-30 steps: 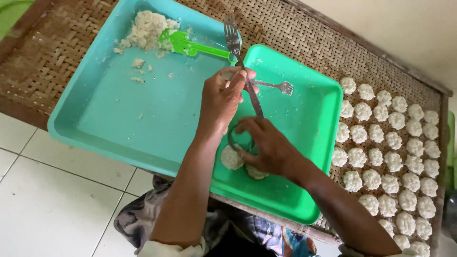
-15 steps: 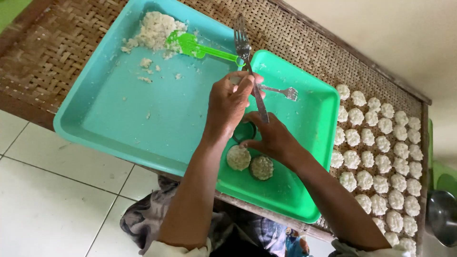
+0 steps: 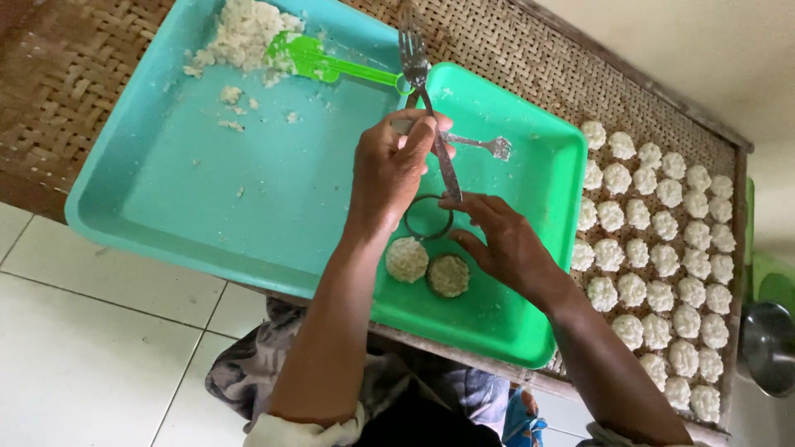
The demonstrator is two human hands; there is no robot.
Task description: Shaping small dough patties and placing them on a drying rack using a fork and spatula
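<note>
My left hand [image 3: 389,170] grips a metal fork [image 3: 422,91] by the handle, tines pointing away, above the green tray [image 3: 538,178]. My right hand [image 3: 505,244] pinches the right side of an empty metal ring mould [image 3: 428,217] that rests on the green tray. Just in front of the ring lie two round pressed rice discs, one bare [image 3: 407,259] and one [image 3: 448,276] inside a second ring. Another metal fork [image 3: 483,145] lies on the green tray behind my left hand.
A larger teal tray [image 3: 207,190] on the left holds a pile of white rice [image 3: 244,33] and a green plastic spoon [image 3: 327,64]. Several rows of finished rice discs [image 3: 654,240] cover the woven mat [image 3: 530,58] on the right. A metal pot [image 3: 766,348] stands at the far right.
My right hand has lifted off the discs and moved back to the empty ring. Both discs now lie uncovered. My left hand stays on the fork.
</note>
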